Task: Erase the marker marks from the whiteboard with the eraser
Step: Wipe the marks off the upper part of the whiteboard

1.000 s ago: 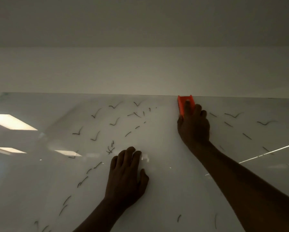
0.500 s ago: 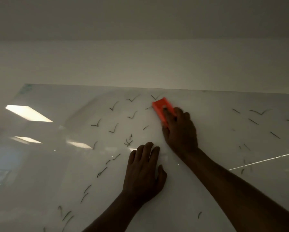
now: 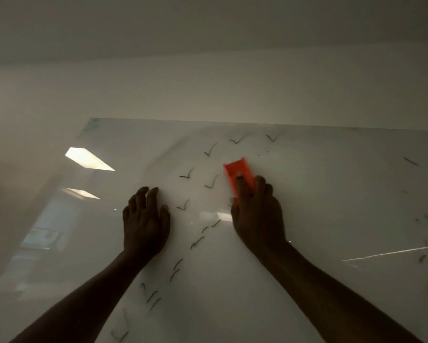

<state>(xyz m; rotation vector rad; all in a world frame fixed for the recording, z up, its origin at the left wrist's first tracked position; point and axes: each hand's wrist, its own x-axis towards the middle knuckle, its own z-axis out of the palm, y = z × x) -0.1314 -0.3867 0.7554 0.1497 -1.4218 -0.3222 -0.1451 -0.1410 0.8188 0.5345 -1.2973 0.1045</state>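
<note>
Up near the whiteboard's (image 3: 319,219) top edge, roughly midway along it, the orange eraser (image 3: 238,172) lies flat against the glossy surface, tilted with its far end leaning left. The right hand (image 3: 257,214) presses it there, fingers close together over its lower half, one fingertip planted on the orange back. A second ago this eraser sat right at the top edge; it has since come down and leftward, and the short strokes that were beside it then are gone, leaving only faint specks above it.

Just left of the eraser, check-shaped marker marks (image 3: 211,182) remain, with more rising toward the top edge and a trail of dashes (image 3: 198,241) running down between the two forearms toward the bottom edge. Further strokes (image 3: 411,161) sit well apart toward the right edge.

The left hand (image 3: 145,221) lies palm-down on the board, left of the marks, fingers slightly spread and gently curled, holding nothing. It has shifted leftward relative to the marks since the earlier frame, when it rested just below the right hand; now a clear gap lies between them.

Ceiling light reflections (image 3: 88,159) gleam on the board's left side, near its upper left corner. Above the top edge runs a plain pale wall (image 3: 208,90). The room is dim, so both arms read as dark shapes.
</note>
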